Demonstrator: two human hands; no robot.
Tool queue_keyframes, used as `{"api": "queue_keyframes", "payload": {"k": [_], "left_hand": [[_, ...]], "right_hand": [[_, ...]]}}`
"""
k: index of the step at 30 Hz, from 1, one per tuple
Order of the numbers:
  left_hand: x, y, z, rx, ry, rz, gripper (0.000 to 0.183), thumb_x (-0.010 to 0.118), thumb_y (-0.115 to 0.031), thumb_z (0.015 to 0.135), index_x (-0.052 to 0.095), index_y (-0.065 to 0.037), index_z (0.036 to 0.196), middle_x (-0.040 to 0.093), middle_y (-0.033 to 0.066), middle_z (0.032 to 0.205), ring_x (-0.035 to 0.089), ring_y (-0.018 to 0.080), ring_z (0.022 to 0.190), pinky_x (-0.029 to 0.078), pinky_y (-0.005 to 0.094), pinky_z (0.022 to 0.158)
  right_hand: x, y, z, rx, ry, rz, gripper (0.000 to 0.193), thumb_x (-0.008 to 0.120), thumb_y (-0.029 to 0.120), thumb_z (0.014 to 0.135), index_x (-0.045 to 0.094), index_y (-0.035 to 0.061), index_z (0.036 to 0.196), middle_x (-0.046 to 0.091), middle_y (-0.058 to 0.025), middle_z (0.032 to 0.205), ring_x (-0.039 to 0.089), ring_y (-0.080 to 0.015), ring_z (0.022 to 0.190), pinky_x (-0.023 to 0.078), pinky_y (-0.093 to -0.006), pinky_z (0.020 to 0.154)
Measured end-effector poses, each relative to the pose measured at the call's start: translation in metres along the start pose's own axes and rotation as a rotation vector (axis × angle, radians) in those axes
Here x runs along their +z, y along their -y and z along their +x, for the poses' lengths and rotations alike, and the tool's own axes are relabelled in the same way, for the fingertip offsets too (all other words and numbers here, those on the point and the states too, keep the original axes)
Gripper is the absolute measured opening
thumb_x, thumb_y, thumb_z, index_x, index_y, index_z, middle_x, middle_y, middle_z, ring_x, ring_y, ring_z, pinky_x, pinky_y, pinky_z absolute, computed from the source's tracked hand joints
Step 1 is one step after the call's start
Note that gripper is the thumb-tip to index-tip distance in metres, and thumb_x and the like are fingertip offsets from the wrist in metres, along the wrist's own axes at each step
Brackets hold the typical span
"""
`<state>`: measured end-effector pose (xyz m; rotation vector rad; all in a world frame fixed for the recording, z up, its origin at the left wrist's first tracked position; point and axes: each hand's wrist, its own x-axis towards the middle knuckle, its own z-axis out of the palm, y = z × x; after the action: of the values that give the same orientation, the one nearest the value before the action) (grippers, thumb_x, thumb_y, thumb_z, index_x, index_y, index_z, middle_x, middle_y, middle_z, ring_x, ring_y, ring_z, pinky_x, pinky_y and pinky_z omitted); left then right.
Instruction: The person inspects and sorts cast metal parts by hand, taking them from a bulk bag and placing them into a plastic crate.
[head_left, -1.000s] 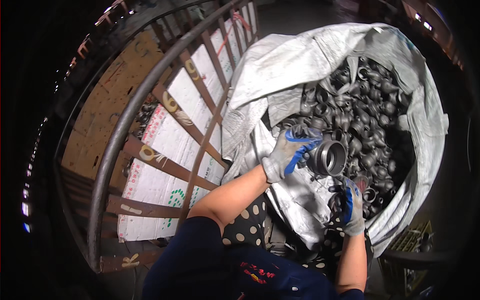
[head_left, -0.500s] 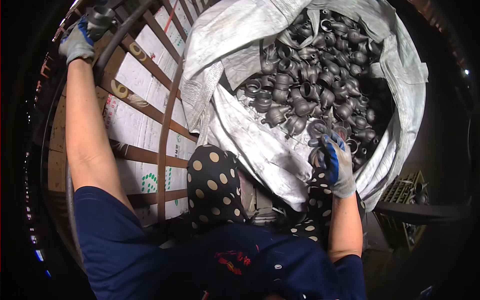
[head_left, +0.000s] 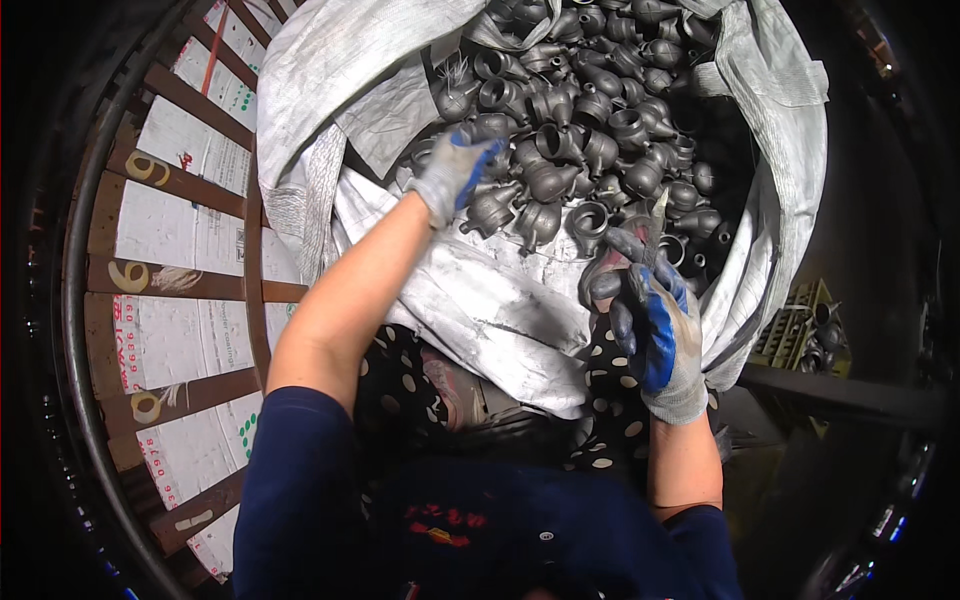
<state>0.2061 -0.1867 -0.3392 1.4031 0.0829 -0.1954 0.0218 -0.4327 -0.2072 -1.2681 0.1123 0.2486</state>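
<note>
My left hand (head_left: 455,180), in a grey glove with a blue palm, reaches over the left side of a heap of dark grey hollow fittings (head_left: 550,185). Its fingers are apart beside the nearest fittings, and I see nothing held in them. Lower right, my gloved right hand (head_left: 670,340) is closed around a tool that looks like a knife (head_left: 656,225), its narrow pointed blade sticking up past the fingers. The handle is hidden in the glove. The fittings, rounded with short necks and open ends, lie inside a large white woven bag (head_left: 460,270).
On the left stands a brown slatted metal rack (head_left: 255,230) with a curved rail, white printed cartons (head_left: 180,225) behind its bars. A yellowish crate (head_left: 790,335) holding dark parts sits at the right, beyond a dark bar (head_left: 830,393). My knees in dotted trousers are below the bag.
My left hand has come from the rack's rail at upper left, where it held a dark fitting, to the heap, without that fitting. The view has shifted; my right hand still grips the knife.
</note>
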Motion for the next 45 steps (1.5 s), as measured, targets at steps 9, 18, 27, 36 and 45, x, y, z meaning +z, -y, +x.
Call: {"api": "queue_keyframes", "payload": {"k": [9, 18, 27, 36, 45], "left_hand": [[0.075, 0.216, 0.032, -0.456, -0.146, -0.067, 0.030, 0.067, -0.020, 0.084, 0.053, -0.011, 0.109, 0.061, 0.0103, 0.079, 0.060, 0.0224, 0.061, 0.051, 0.0366, 0.050], [0.071, 0.197, 0.027, -0.390, -0.013, 0.710, 0.028, 0.058, -0.032, 0.084, 0.067, -0.013, 0.101, 0.067, 0.0169, 0.100, 0.065, 0.0305, 0.088, 0.051, 0.0379, 0.071], [0.032, -0.022, -0.059, -0.197, 0.325, 0.155, 0.010, 0.058, -0.015, 0.085, 0.060, -0.005, 0.083, 0.053, -0.0010, 0.066, 0.051, 0.0078, 0.052, 0.040, 0.0220, 0.044], [0.022, -0.084, -0.152, 0.721, 0.330, 0.556, 0.018, 0.055, -0.014, 0.085, 0.067, -0.003, 0.092, 0.063, 0.0021, 0.082, 0.059, 0.0081, 0.071, 0.048, 0.0226, 0.059], [0.039, -0.043, -0.147, 0.123, -0.095, -0.412, 0.034, 0.052, -0.030, 0.094, 0.053, -0.007, 0.119, 0.063, 0.0056, 0.101, 0.063, 0.0164, 0.088, 0.053, 0.0313, 0.077]], "right_hand": [[-0.003, 0.011, 0.009, 0.175, -0.087, 0.023, 0.042, 0.047, 0.018, 0.095, 0.044, -0.0068, 0.129, 0.065, -0.0057, 0.082, 0.044, -0.0020, 0.047, 0.033, -0.0155, 0.042], [-0.008, 0.001, 0.016, 0.186, -0.134, 0.113, 0.041, 0.051, 0.015, 0.095, 0.045, -0.0055, 0.129, 0.064, -0.0071, 0.082, 0.043, -0.0016, 0.046, 0.032, -0.0162, 0.040], [-0.028, -0.032, 0.032, -0.290, -0.235, -0.228, 0.027, 0.060, 0.012, 0.090, 0.058, 0.0008, 0.115, 0.055, 0.0046, 0.073, 0.041, -0.0007, 0.050, 0.032, -0.0162, 0.044], [-0.005, -0.045, 0.035, -0.053, 0.003, 0.161, 0.016, 0.064, 0.014, 0.088, 0.062, 0.0060, 0.102, 0.051, 0.0072, 0.064, 0.041, -0.0011, 0.045, 0.030, -0.0163, 0.040], [-0.019, -0.045, 0.025, -0.297, -0.117, -0.208, 0.015, 0.057, 0.011, 0.089, 0.062, 0.0022, 0.099, 0.060, -0.0004, 0.079, 0.054, -0.0063, 0.064, 0.044, -0.0196, 0.059]]}}
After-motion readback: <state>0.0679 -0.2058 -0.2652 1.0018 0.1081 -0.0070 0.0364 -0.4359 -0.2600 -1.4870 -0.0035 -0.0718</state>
